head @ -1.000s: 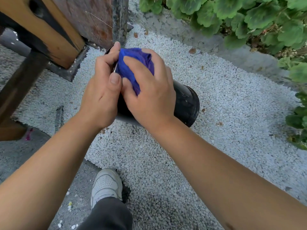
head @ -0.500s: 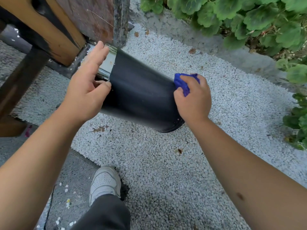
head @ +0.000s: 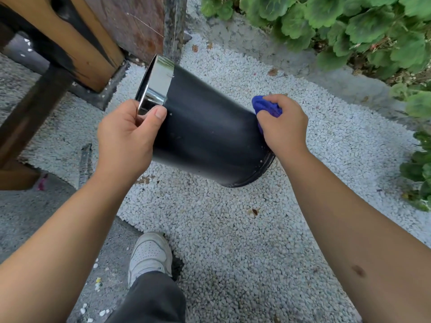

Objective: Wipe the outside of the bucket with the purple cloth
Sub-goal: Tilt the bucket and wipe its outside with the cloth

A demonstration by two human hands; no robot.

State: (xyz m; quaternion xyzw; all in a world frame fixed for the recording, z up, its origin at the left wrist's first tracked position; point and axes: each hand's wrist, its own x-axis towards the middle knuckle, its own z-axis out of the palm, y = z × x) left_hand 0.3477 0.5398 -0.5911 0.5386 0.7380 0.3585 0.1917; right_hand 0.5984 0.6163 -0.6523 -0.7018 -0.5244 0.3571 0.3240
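A black bucket (head: 207,127) with a shiny chrome rim band lies tilted on its side over white gravel, its mouth pointing up-left and its base down-right. My left hand (head: 127,136) grips the chrome rim, thumb across the outside. My right hand (head: 283,123) holds a bunched purple cloth (head: 265,107) pressed against the bucket's wall close to the base. Most of the cloth is hidden under my fingers.
A wooden post and rusty metal panel (head: 93,43) stand right behind the bucket's mouth. Green leafy plants (head: 349,26) line a concrete kerb at the back and right. My white shoe (head: 149,255) stands on the edge of the gravel (head: 233,241) below the bucket.
My right hand has slid the cloth from the rim end down the bucket's side to the base. My left hand has closed its grip on the chrome rim.
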